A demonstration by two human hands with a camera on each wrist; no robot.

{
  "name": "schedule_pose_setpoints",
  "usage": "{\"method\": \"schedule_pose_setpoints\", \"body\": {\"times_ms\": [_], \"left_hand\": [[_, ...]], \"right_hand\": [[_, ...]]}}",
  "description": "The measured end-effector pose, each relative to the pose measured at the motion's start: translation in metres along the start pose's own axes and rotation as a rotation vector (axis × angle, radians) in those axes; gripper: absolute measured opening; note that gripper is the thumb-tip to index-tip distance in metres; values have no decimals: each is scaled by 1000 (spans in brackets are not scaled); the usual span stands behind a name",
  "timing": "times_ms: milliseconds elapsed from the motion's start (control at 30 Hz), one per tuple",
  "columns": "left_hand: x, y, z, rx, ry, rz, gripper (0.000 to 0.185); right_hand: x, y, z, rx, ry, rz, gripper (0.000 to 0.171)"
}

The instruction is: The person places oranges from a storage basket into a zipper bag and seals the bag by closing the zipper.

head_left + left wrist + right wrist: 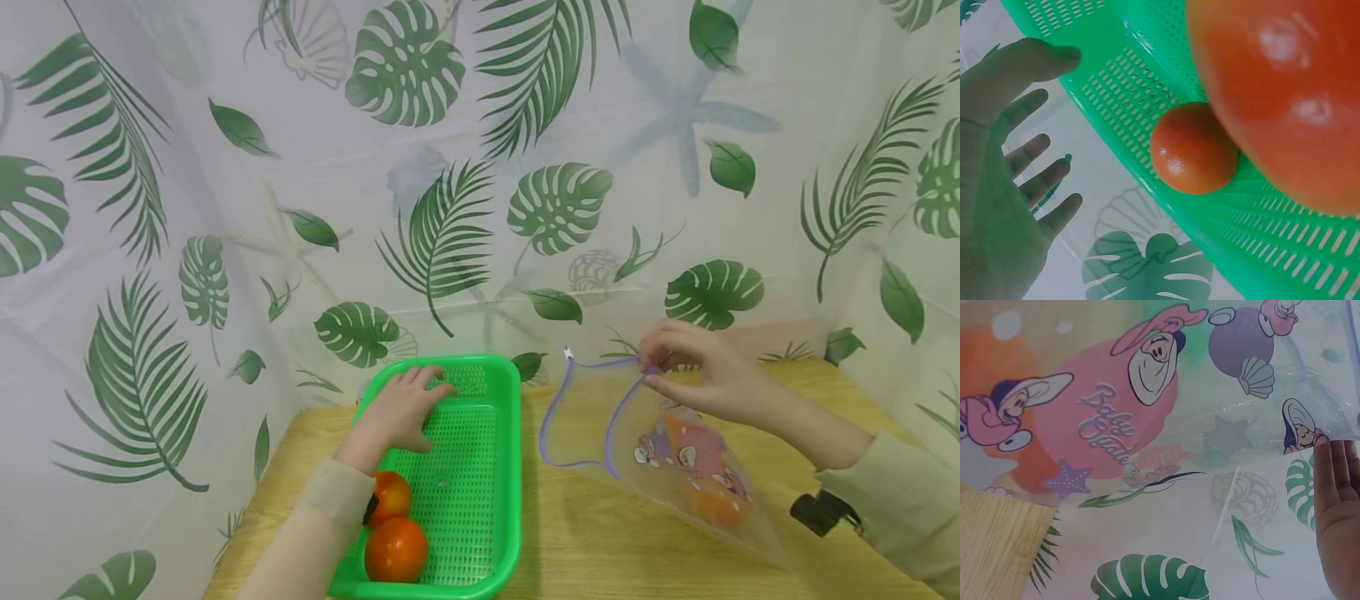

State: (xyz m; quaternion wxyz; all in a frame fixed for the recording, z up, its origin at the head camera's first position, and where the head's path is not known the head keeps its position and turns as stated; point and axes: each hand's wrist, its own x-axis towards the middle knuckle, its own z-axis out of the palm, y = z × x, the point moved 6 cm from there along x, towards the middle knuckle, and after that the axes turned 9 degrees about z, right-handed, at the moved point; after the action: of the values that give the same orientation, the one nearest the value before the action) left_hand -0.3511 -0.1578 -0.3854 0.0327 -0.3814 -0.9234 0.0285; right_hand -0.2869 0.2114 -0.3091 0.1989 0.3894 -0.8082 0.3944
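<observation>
My left hand (393,417) hovers over the far left part of a green plastic basket (512,467), fingers spread and holding nothing. Two round orange-red tomatoes (397,550) lie at the basket's near left, close below my left wrist; the left wrist view shows a small-looking tomato (1194,150) beside a very near one. With thumb and fingers, my right hand (697,371) pinches the purple-edged mouth of a clear zip bag (592,417) printed with cartoon characters. The bag gapes toward the basket. Orange shapes show in its lower part; whether these are print or contents, I cannot tell.
Basket and bag are on or just above a wooden table (570,542). A white sheet (480,142) printed with green leaves hangs behind and at both sides. A small black device (821,511) is strapped at my right wrist. The zip slider (568,354) sits at the bag's far corner.
</observation>
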Motion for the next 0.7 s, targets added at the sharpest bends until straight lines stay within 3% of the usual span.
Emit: {"method": "schedule_pose_setpoints", "body": {"times_ms": [700], "left_hand": [[2, -23, 18, 6, -44, -91, 87]], "right_hand": [[0, 0, -1, 8, 2, -4, 46]]}}
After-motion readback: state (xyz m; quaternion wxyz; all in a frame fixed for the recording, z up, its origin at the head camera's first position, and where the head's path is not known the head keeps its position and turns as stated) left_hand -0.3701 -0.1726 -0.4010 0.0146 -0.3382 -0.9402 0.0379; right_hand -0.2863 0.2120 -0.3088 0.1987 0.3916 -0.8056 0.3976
